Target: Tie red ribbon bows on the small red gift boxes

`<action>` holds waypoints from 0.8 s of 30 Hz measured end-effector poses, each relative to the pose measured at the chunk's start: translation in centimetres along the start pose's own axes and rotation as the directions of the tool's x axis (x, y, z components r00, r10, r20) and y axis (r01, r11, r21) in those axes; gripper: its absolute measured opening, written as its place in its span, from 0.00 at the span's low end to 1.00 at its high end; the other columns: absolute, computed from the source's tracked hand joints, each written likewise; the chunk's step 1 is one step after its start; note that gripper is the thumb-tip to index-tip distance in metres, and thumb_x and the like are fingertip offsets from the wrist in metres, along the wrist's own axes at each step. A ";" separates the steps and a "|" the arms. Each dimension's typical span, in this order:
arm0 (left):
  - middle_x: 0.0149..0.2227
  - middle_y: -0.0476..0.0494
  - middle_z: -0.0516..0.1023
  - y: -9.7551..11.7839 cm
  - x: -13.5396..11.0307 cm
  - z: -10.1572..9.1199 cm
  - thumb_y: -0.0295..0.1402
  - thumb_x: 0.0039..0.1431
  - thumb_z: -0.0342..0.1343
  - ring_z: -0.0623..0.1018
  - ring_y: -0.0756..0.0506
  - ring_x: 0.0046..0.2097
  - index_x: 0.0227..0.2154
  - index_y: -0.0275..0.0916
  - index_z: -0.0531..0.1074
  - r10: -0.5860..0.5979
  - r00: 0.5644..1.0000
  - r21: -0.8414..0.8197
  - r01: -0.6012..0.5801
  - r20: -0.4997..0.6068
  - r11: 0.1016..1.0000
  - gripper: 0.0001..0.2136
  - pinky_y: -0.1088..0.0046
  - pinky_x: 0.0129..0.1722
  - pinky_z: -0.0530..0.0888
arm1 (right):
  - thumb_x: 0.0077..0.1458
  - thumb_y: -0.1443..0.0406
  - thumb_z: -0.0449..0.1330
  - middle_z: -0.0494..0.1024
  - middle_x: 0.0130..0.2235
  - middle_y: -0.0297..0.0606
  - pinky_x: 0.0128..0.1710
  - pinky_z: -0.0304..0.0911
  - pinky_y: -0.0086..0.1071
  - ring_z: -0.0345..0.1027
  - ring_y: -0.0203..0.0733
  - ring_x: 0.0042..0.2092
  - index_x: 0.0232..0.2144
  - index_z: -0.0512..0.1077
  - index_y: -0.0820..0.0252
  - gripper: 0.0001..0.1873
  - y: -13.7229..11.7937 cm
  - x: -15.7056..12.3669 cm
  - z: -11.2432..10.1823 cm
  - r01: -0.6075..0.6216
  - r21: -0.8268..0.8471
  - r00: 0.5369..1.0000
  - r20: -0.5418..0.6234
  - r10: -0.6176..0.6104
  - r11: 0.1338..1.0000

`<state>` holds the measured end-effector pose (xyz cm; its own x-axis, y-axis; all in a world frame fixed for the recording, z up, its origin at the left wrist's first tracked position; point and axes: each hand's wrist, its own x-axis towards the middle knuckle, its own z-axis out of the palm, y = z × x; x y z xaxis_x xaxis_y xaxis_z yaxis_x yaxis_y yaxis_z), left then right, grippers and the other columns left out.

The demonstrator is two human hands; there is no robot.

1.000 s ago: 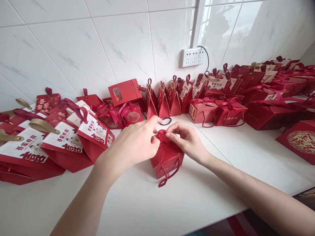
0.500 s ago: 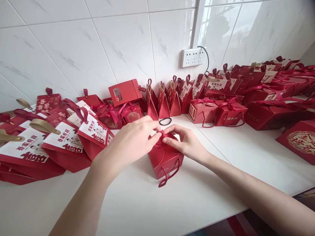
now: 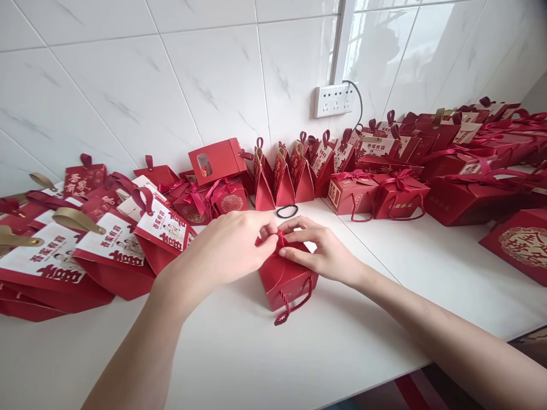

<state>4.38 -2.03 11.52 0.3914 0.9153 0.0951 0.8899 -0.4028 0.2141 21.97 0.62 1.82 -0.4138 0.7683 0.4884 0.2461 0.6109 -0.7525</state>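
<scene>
A red gift box (image 3: 287,279) stands on the white table in front of me, its twisted red cord handle (image 3: 294,304) hanging down the near side. On its lid is a red ribbon (image 3: 280,240), partly hidden by my fingers. My left hand (image 3: 241,242) pinches the ribbon from the left between thumb and fingertips. From the right, my right hand (image 3: 318,247) has its thumb and fingers closed around the ribbon at the same spot. A black elastic band (image 3: 286,211) lies just behind the box.
Several red bags with white labels (image 3: 109,239) crowd the left. Small peaked red boxes (image 3: 284,176) line the wall, and ribboned boxes (image 3: 401,191) fill the right. A white power socket (image 3: 335,101) is on the tiled wall. The table's front edge (image 3: 376,386) runs at lower right.
My left hand has shifted slightly down, its fingers curling more at the ribbon. My right fingers have moved a little left over the lid. The box stays in place.
</scene>
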 end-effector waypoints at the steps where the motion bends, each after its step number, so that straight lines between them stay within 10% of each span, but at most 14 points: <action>1: 0.21 0.54 0.72 0.0 0.0 0.0 0.36 0.56 0.48 0.72 0.49 0.22 0.28 0.46 0.72 -0.002 1.000 0.006 0.002 -0.004 1.000 0.07 0.75 0.20 0.61 | 0.55 0.62 0.62 0.73 0.46 0.41 0.52 0.62 0.41 0.68 0.44 0.47 0.35 0.79 0.54 0.07 0.0 0.0 0.0 -0.004 0.013 1.000 0.011 0.003 1.000; 24: 0.23 0.55 0.74 -0.9 -0.4 -0.4 0.40 0.53 0.52 0.73 0.49 0.22 0.30 0.48 0.71 -0.018 0.999 0.026 0.017 0.051 1.000 0.06 0.76 0.20 0.63 | 0.58 0.62 0.56 0.80 0.39 0.37 0.40 0.63 0.33 0.70 0.40 0.38 0.35 0.77 0.60 0.11 -0.2 0.1 0.3 -0.142 0.181 0.989 0.063 0.133 0.973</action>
<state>3.36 -2.07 11.71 0.3866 0.9213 0.0414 0.9022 -0.3871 0.1900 21.66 0.48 1.90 -0.4321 0.8289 0.3553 0.1392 0.4506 -0.8818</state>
